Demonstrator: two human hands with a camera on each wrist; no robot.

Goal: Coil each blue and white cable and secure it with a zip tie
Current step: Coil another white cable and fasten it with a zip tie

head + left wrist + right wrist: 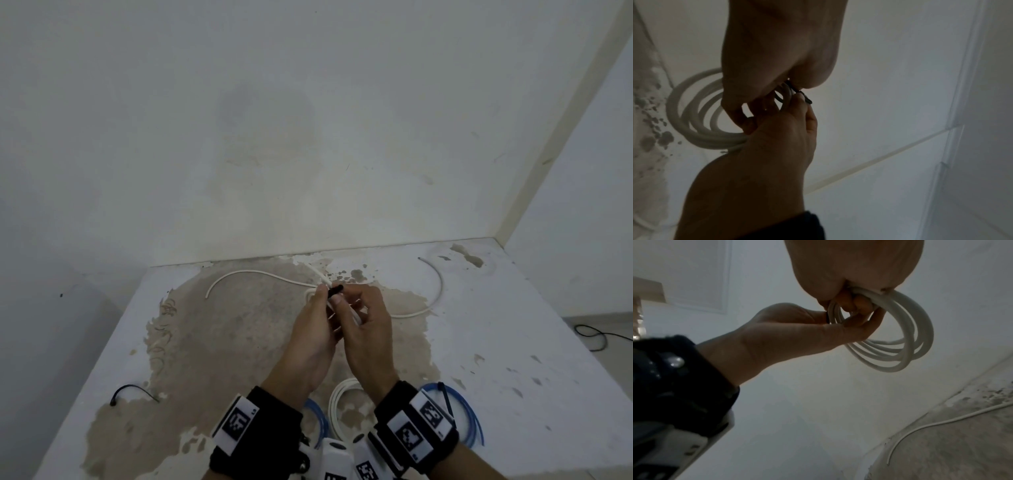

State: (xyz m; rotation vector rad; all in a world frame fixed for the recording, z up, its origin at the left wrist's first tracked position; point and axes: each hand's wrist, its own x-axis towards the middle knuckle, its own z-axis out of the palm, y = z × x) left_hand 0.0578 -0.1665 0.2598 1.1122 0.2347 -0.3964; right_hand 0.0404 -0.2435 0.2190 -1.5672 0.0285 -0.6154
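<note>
Both hands meet above the middle of the table. A small white cable coil [910, 345] hangs between them; in the left wrist view the coil [694, 121] shows several turns. My right hand [352, 305] grips the coil with curled fingers. My left hand [320, 299] pinches a black zip tie [335, 290] against the coil's strands. The zip tie [804, 97] wraps round the strands and its end sticks out past the fingertips. Where the tie closes is hidden by the fingers.
A stained white table [513, 342] stands in a wall corner. Two loose white cables [257, 274] [436, 291] lie at the back. Near me lie a white coil [337, 401], blue coils [471, 414] [320, 419], and a spare black zip tie [133, 390] at the left.
</note>
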